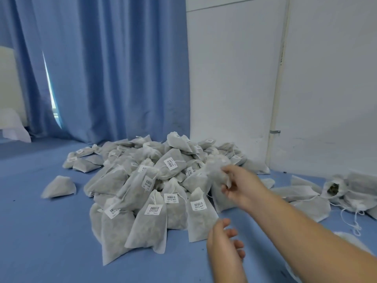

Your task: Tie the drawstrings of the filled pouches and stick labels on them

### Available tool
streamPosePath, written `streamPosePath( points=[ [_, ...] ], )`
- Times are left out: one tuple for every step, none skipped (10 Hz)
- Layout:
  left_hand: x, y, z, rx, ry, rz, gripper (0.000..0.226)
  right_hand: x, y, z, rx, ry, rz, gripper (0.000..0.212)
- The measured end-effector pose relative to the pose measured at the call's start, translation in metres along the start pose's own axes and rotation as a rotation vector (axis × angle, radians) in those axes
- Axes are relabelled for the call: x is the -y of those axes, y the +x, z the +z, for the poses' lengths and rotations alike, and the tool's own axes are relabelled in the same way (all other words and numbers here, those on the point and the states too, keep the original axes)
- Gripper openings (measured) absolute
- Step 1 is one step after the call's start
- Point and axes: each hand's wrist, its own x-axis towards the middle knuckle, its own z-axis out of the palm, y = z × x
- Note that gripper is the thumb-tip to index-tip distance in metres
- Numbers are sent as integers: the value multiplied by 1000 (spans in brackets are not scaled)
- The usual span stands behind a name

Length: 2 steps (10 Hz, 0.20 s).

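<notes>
A large heap of tied, grey-white filled pouches (155,186) lies on the blue floor, many bearing white barcode labels (153,209). My right hand (238,184) reaches out over the heap's right side and pinches a blurred pouch (215,171) at its fingertips, just above the pile. My left hand (224,244) hovers lower and nearer, at the heap's front right corner, fingers loosely curled and holding nothing. To the right lies a smaller group of unlabelled pouches (306,203) with loose white drawstrings (356,219). One of them, an open pouch (332,188), shows dark contents.
A single pouch (59,186) lies apart to the left of the heap. Blue curtains (114,68) hang behind, and a white wall (234,78) with a vertical pipe (275,99) stands at the back right. Blue floor (51,242) extends in front and to the left.
</notes>
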Motion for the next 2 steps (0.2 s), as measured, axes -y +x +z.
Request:
streamPosePath(
  points=[
    [3,4,3,16,35,7,19,43,32,33,96,151,-150,18],
    [3,3,6,10,76,-3,19,58,48,39,162,65,-114,40]
  ],
)
